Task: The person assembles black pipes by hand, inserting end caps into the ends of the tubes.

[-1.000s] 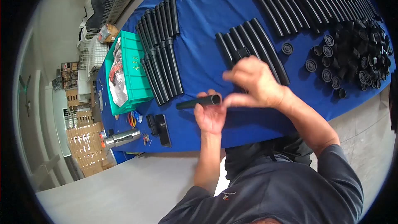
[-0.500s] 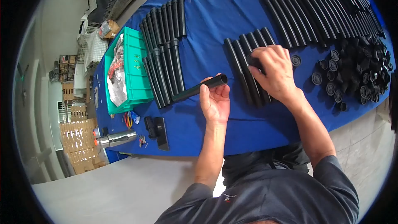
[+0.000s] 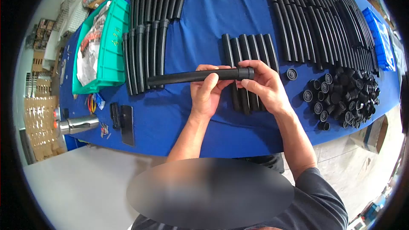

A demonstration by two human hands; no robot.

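Observation:
A black tube lies almost level across both hands above the blue cloth. My left hand is closed around its middle, thumb on top. At the tube's right end sits a black cap, and my right hand grips it between thumb and fingers. Just behind my hands, several uncapped tubes lie side by side, partly hidden by the hands. A single loose cap rests to the right of them.
A heap of black caps lies at the right, below long rows of tubes. On the left are capped tubes, a green crate, a steel flask and a dark phone-like slab. A blue tray stands far right.
My right hand has brought a cap from the right onto the tube's open end. The tube has turned closer to level. The whole view has shifted as the head moved.

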